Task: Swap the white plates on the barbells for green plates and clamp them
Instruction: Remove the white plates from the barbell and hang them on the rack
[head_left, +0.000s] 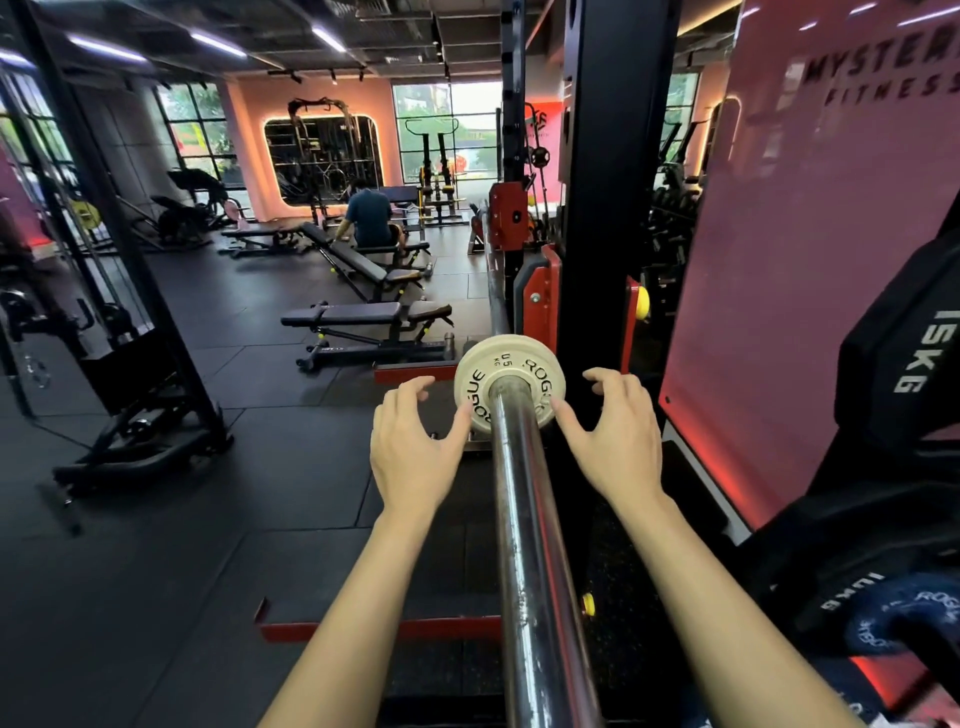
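White plate (503, 382) sits on barbell sleeve (524, 519), no clamp visible. Left hand (415, 447) and right hand (615, 441) flank the plate, fingers spread, thumbs touching its rim, nothing gripped. Risk: uneven pull cocks plate, jamming it.

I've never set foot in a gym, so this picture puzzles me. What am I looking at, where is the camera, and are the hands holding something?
The camera sits on a person's head, looking forward and down, so the two arms are their own. The long steel rod running away from you is a barbell resting in a black and red rack. Near its far end sits a small white plate, a round weight marked Rogue. The left hand and right hand reach to either side of it, fingers spread, thumbs touching its face; neither grips it yet. Dark plates are stored on the right, and benches stand beyond.
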